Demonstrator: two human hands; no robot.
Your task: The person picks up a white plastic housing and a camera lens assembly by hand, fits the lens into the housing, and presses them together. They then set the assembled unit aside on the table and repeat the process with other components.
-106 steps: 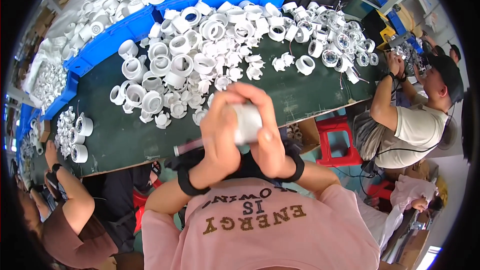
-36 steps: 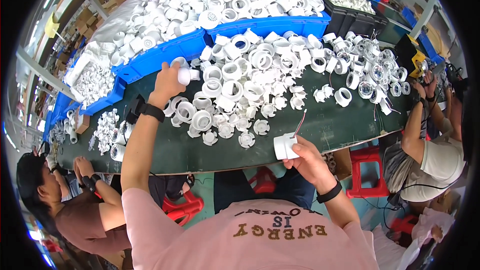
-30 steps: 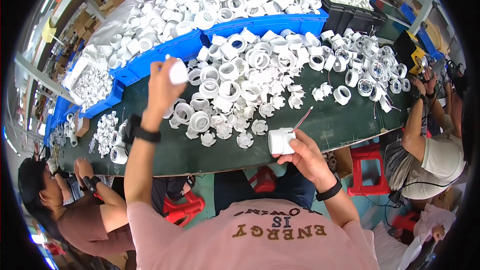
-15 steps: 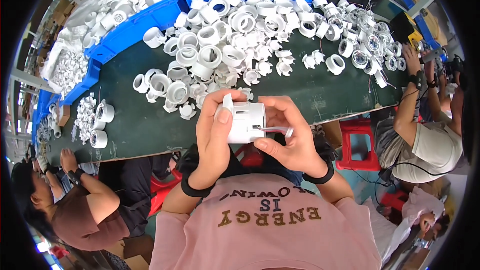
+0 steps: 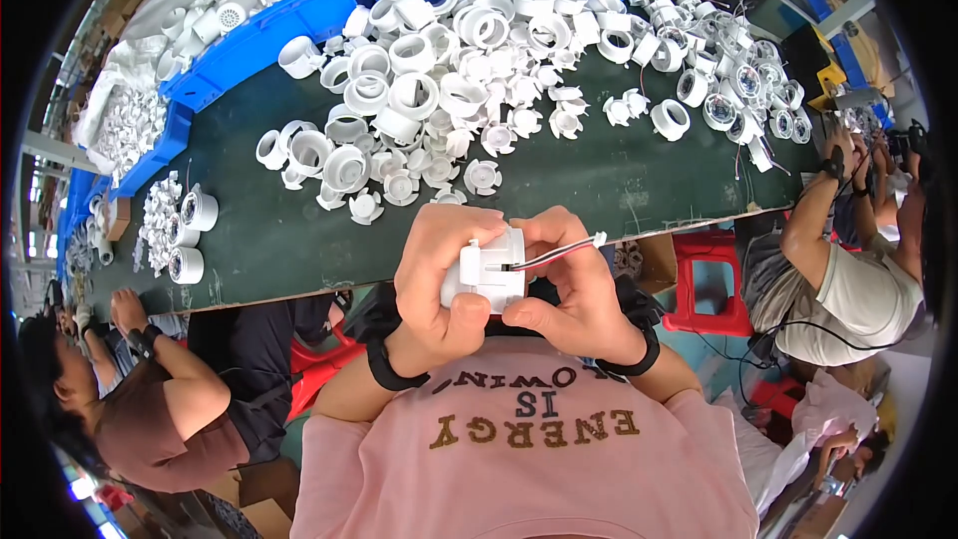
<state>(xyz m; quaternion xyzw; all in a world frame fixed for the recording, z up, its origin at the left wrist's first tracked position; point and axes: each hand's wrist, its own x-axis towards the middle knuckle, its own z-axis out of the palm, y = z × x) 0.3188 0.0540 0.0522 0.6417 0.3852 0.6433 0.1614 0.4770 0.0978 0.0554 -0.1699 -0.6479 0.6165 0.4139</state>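
Note:
Close to my chest I hold a white plastic lamp housing [image 5: 487, 272] between both hands. My left hand [image 5: 439, 284] wraps its left side, thumb on the lower face. My right hand [image 5: 574, 284] grips its right side. A thin wire with a small white plug [image 5: 559, 249] sticks out of the housing to the right, over my right fingers. Both wrists wear black bands. The dark green table [image 5: 609, 185] lies just beyond my hands.
A heap of white plastic rings and housings [image 5: 439, 100] covers the table's middle and far side. Blue bins [image 5: 269, 30] full of white parts line the back. One person sits at my left [image 5: 150, 399], another at my right [image 5: 848, 269] beside a red stool [image 5: 704, 274].
My left hand took a white part from the pile and came back. Both hands have joined at my chest around the housing, which now sits lower and closer to me.

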